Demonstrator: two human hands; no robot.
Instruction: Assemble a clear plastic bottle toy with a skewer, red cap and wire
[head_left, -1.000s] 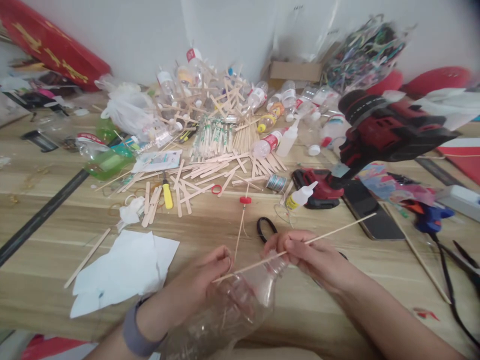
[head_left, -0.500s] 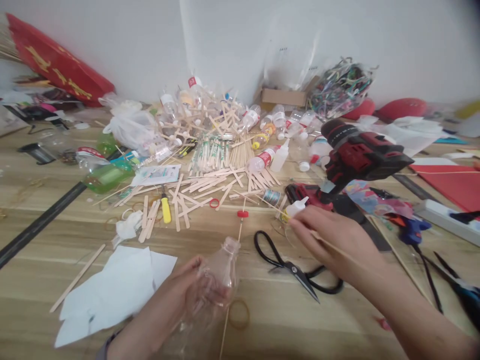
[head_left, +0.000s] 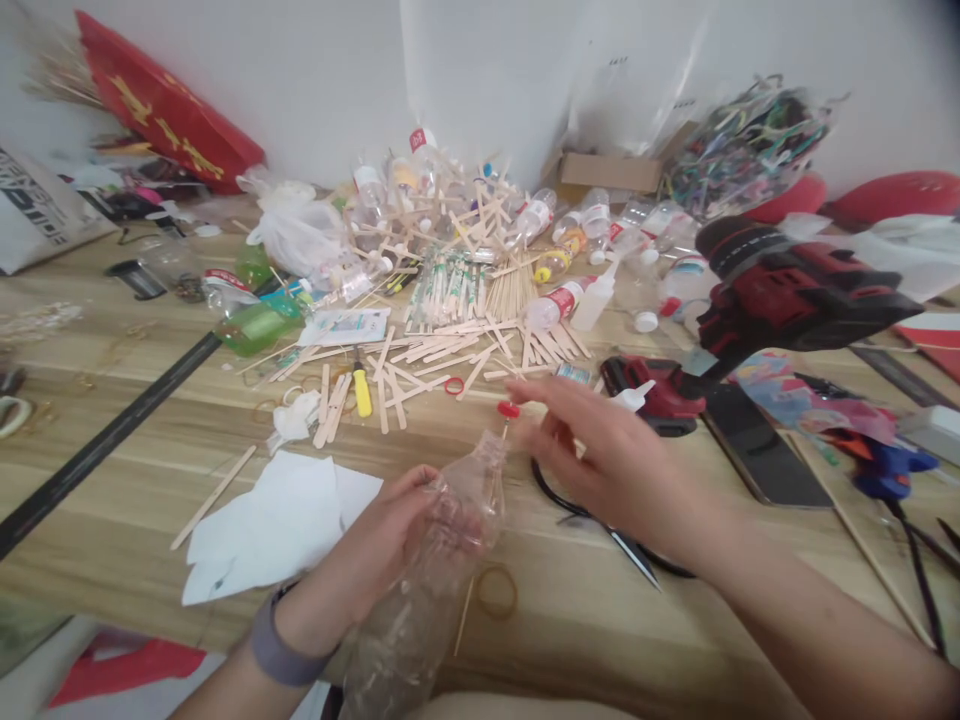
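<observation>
My left hand [head_left: 405, 520] is wrapped round a clear plastic bottle [head_left: 409, 610], which is tilted with its neck pointing away from me. At the bottle's mouth is a red bottle cap [head_left: 508, 410] on a thin wooden stick [head_left: 463, 618]; part of the stick shows beyond the bottle's lower right side. My right hand [head_left: 577, 430] is at the cap, thumb and forefinger apart on either side of it, slightly blurred. Black-handled scissors [head_left: 634, 555] lie partly hidden under my right hand and forearm. A rubber band [head_left: 496, 592] rests beside the bottle.
A red and black cordless drill [head_left: 780, 300] stands at the right near a phone [head_left: 765, 445]. Wooden craft sticks [head_left: 427, 350], a yellow-handled screwdriver [head_left: 362, 392] and plastic bottles [head_left: 559, 300] cover the back. White paper [head_left: 262, 530] lies left.
My right hand has moved left to the red cap; the thin stick it held no longer shows in it. The bottle's mouth is closer to the cap. The view has shifted left.
</observation>
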